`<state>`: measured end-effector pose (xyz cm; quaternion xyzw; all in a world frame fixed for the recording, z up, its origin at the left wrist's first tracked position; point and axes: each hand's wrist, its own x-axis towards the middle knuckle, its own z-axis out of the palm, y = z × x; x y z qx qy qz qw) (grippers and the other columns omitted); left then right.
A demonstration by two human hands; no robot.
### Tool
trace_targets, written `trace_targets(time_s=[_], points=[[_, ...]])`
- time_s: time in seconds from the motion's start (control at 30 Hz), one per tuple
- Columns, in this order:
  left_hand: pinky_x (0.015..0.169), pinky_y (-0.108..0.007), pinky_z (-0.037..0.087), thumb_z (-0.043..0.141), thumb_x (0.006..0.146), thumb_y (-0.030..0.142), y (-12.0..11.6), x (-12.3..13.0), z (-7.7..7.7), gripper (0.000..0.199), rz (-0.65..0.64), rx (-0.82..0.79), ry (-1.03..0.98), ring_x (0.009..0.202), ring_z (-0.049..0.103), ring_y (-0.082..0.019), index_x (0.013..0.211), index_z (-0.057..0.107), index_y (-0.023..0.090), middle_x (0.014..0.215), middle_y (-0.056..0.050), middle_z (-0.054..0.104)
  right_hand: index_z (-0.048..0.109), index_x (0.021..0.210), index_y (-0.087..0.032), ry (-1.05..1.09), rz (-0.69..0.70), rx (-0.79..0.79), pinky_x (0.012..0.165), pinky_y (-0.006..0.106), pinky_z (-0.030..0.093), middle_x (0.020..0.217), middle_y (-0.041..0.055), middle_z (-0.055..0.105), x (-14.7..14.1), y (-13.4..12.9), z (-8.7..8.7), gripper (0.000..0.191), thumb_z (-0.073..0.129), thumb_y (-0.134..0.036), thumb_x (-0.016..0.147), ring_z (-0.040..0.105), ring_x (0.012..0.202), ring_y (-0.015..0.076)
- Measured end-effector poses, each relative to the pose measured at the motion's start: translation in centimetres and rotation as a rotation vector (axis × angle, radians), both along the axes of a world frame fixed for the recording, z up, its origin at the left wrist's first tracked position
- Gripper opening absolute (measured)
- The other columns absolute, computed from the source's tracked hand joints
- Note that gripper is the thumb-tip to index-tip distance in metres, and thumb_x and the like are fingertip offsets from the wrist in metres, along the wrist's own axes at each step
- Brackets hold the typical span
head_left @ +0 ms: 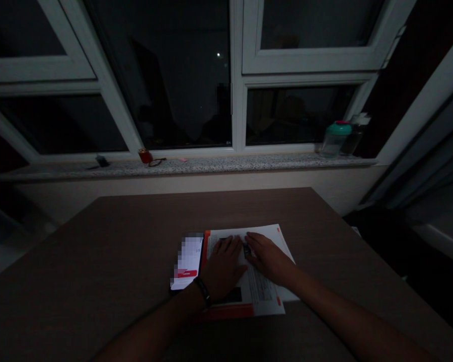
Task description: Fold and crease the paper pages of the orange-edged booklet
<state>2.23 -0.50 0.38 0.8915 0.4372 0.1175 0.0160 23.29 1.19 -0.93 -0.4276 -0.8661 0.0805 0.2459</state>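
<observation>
My left hand (222,266) lies flat on a stack of printed papers (266,286), which has an orange edge along its left side and bottom. A dark wristband (203,291) circles that wrist. My right hand (268,254) rests on the same sheets, its fingertips against a small dark object (246,250), possibly a clip. Whether those fingers grip it, I cannot tell. Just left of the papers, next to my left hand, lies a smartphone (187,261) with a lit, blurred screen.
The papers lie on a brown table (211,216) in dim light. Beyond it runs a speckled stone windowsill (181,167) below dark window panes, holding a teal-lidded bottle (335,139), a small red item (145,156) and a small dark object (101,161).
</observation>
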Motion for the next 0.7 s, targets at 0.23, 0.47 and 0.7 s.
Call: trace_targets(time_s=[0.23, 0.47, 0.7], points=[[0.115, -0.052, 0.023, 0.044, 0.099, 0.04, 0.4, 0.0, 0.0, 0.058, -0.009, -0.03, 0.003, 0.144, 0.024, -0.03, 0.15, 0.029, 0.016, 0.156, -0.012, 0.031, 0.043, 0.144, -0.013, -0.033, -0.012, -0.009, 0.115, 0.049, 0.036, 0.15, 0.0179, 0.041, -0.3, 0.1, -0.2, 0.052, 0.051, -0.023, 0.094, 0.038, 0.139, 0.0285], [0.117, -0.051, 0.021, 0.045, 0.098, 0.039, 0.3, 0.1, -0.1, 0.061, 0.001, -0.048, 0.025, 0.146, 0.019, -0.029, 0.151, 0.026, 0.013, 0.157, -0.013, 0.027, 0.04, 0.146, -0.013, -0.031, -0.034, 0.007, 0.115, 0.053, 0.034, 0.151, 0.0192, 0.038, -0.9, -0.4, -0.7, 0.05, 0.045, -0.019, 0.096, 0.034, 0.142, 0.0286], [0.116, -0.053, 0.022, 0.043, 0.099, 0.038, 0.3, 0.3, -0.4, 0.059, -0.002, -0.031, 0.0, 0.146, 0.018, -0.029, 0.15, 0.027, 0.015, 0.157, -0.013, 0.028, 0.038, 0.146, -0.011, -0.061, -0.043, 0.052, 0.115, 0.053, 0.034, 0.151, 0.0201, 0.038, -1.1, -0.4, -1.4, 0.049, 0.041, -0.019, 0.098, 0.033, 0.142, 0.0281]])
